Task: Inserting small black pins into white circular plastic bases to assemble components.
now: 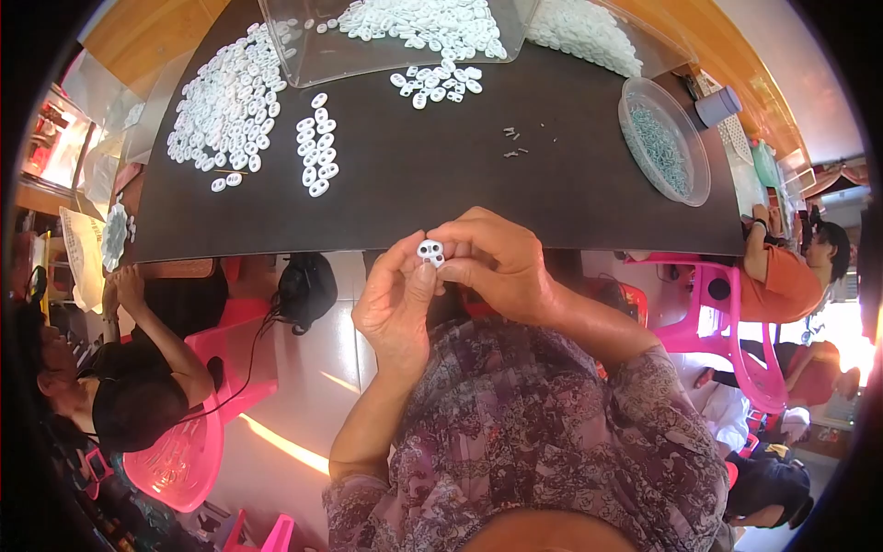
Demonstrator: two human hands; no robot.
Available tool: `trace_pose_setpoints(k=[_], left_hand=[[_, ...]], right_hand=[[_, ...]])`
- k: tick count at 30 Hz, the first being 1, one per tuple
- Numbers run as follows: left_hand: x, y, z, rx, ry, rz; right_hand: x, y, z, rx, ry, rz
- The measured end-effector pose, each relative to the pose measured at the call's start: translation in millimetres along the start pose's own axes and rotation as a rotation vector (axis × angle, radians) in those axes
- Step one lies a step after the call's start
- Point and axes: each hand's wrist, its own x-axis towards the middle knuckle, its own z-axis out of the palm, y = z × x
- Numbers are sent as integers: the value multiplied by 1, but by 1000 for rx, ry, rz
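Just off the table's near edge, my left hand [395, 293] and my right hand [495, 262] meet around a small white plastic piece [430, 249] with two dark round holes. Fingers and thumbs of both hands pinch it from either side, and its lower part is partly hidden by the thumbs. On the dark table [395, 202] ahead, a short double row of similar white oval pieces [317, 147] lies to the left. A few tiny grey metal pins [511, 143] lie to the right of the middle.
A large heap of white pieces [230, 101] covers the far left. Clear bins [405, 69] of white parts stand at the back. A round clear tray [699, 189] of small bluish pins sits right, beside a grey cup [718, 107]. Other people sit on both sides near pink chairs [198, 451].
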Motion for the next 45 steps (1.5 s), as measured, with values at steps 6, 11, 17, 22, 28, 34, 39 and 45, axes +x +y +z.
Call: trace_pose_setpoints(k=[6,11,17,22,28,34,39,45], left_hand=[[1,-3,-3,32,-5,32],[0,-6,-4,103,-3,93],[-4,-8,-3,178,21,133],[-5,-9,-4,214,36,171],[-6,-6,-3,267,28,189],[-7,-9,-2,243,49,212],[-8,-11,1,276,73,253],[-6,-14,1,258,89,229]], right_hand=[[0,0,0,-3,-3,-22],[-1,1,2,-21,7,-52],[-4,6,6,-6,10,-63],[-4,4,7,-14,10,-77],[-7,4,9,3,24,-70],[-9,4,12,-11,32,-31],[-10,7,17,-48,92,-150],[-8,15,25,-59,183,-263]])
